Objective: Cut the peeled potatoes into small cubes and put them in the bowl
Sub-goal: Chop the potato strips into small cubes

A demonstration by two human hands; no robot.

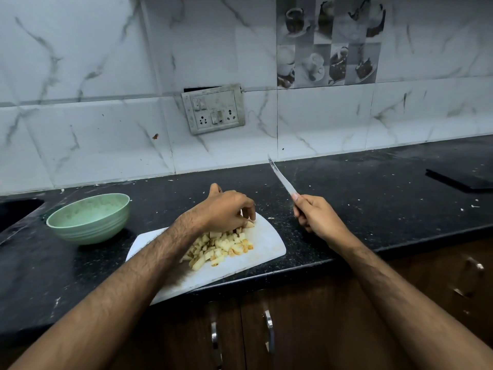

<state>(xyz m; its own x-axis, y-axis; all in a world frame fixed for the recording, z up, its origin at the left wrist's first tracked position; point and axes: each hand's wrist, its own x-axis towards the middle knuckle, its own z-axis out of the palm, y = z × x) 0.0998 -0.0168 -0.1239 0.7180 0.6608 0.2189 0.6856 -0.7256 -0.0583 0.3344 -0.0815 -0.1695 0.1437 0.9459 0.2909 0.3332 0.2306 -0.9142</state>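
Resting under the left grip point(226, 209), potato cubes point(221, 247) touch its fingertips

No text, label, brand or number can be read anywhere (wall tiles included).

Knife point(282, 177) handle hidden in right hand point(316, 216) (fist closed), sink point(16, 209) cropped
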